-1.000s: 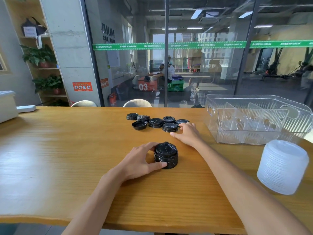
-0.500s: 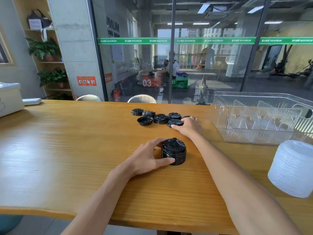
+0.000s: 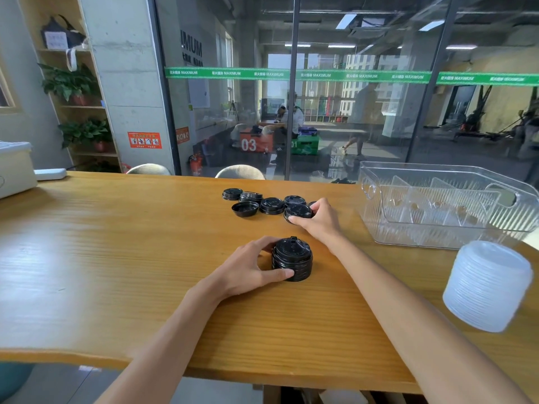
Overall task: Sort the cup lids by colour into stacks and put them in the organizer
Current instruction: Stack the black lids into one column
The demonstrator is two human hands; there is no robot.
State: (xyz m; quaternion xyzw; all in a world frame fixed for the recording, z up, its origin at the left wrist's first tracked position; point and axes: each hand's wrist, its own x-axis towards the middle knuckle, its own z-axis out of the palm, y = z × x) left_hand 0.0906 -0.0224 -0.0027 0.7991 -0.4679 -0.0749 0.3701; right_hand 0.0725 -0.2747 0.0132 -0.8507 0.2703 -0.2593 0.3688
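A stack of black lids (image 3: 292, 259) stands mid-table, and my left hand (image 3: 248, 271) grips it from the left, thumb in front and fingers behind. Farther back lie several loose black lids (image 3: 258, 201). My right hand (image 3: 319, 218) pinches the nearest of them, a black lid (image 3: 298, 212), between thumb and fingers. A tall stack of white lids (image 3: 487, 285) stands at the right. The clear organizer (image 3: 446, 231), with upright dividers and nothing in it, sits at the back right.
The wooden table (image 3: 116, 258) ends at a glass wall, with two chair backs (image 3: 239, 172) behind it. A white box (image 3: 14, 169) and a flat white device (image 3: 51, 174) sit at the far left edge.
My right hand has slid left from the rightmost loose lid and closed its fingers round the nearest black lid. My left hand stays on the black stack. The camera has shifted a little.
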